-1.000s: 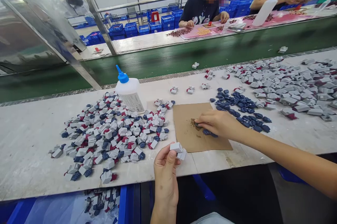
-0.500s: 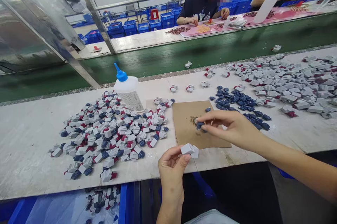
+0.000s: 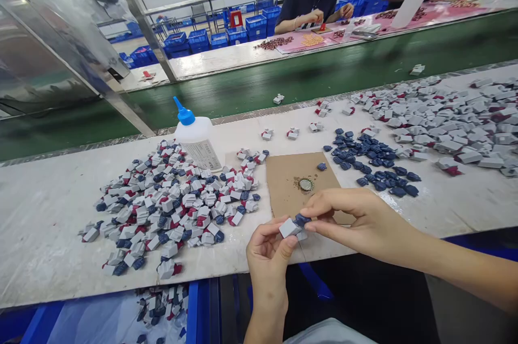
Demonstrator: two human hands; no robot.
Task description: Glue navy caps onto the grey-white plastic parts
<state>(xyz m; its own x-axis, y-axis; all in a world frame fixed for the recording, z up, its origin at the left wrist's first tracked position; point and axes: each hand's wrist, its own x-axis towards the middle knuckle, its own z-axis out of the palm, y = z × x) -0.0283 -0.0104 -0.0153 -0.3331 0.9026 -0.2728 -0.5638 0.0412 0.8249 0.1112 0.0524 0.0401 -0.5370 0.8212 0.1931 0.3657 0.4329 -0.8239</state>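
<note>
Near the table's front edge, my left hand pinches a small light-grey plastic piece between thumb and fingers. My right hand pinches a small dark-blue plastic piece, which touches the right end of the grey one. Just behind both hands lies a brown cardboard sheet. On it are a bottle cap with wet stains around it and a single dark-blue piece. Loose dark-blue pieces are heaped to the right of the cardboard.
Joined grey, red and blue pieces form a big heap at left, by a white bottle with a blue nozzle. Grey-and-red pieces are piled far right. Behind runs a green conveyor; two people work beyond. A blue bin is below.
My right hand has come from over the bottle cap toward me and left, bringing the dark-blue piece against the grey piece. The cap is now uncovered. A small piece on the conveyor has shifted left.
</note>
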